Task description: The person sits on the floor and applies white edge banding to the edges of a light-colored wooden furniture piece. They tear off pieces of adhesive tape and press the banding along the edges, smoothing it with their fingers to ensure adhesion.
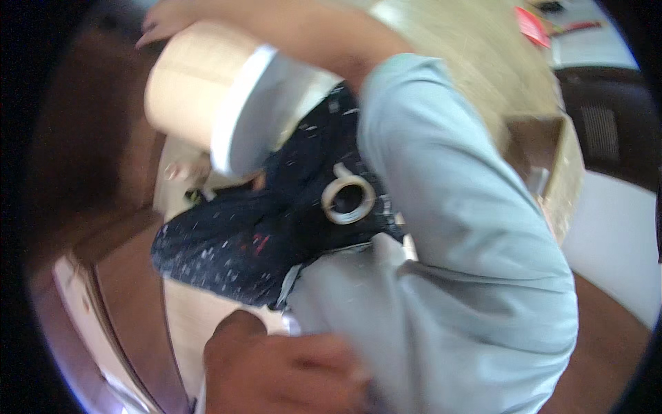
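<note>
My right arm, in a pale grey sleeve, reaches across to the upper left. Its hand (169, 21) is at the far end of a large cream cylinder (189, 79) with a white rim, fingers stretched out. The cylinder lies tilted, its grey hollow end facing my lap; my forearm crosses above it, and contact is hard to tell. My left hand (286, 372), blurred at the lower edge, has its fingers curled in, and anything inside them is hidden. A roll of cream tape (348, 199) with a loose end lies on my black, paint-flecked trousers (227, 241).
At right stands an open wooden box (562, 162) with a small pale item inside. Farther back are a pink-red object (532, 27) and a red-handled tool (578, 27). Brown panels (131, 276) run along the left, and a dark chair-like shape (607, 124) is at right.
</note>
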